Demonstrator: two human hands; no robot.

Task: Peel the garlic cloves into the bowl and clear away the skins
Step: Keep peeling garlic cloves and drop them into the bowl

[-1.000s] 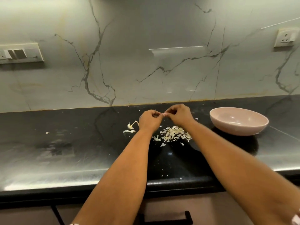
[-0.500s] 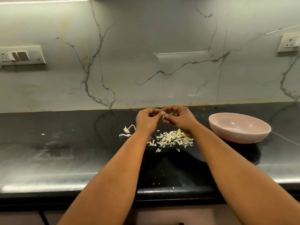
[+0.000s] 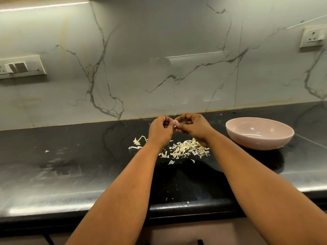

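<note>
A small pale garlic clove (image 3: 176, 122) is pinched between the fingertips of my left hand (image 3: 160, 131) and my right hand (image 3: 193, 126), held above the black counter (image 3: 70, 165). Both hands have curled fingers and meet at the clove. Under and in front of my hands lies a heap of garlic skins (image 3: 187, 150). A dry garlic stem and root piece (image 3: 138, 140) lies left of my left wrist. The pink bowl (image 3: 259, 132) stands to the right; its visible inside looks bare.
The marble backsplash rises close behind my hands. A switch plate (image 3: 21, 67) is on the wall at left and a socket (image 3: 312, 37) at upper right. Small skin flakes (image 3: 47, 151) are scattered on the counter, some near its front edge.
The camera has tilted slightly between frames. My hands stay together at the clove, their fingers working on it, and the clove now shows more plainly between the fingertips.
</note>
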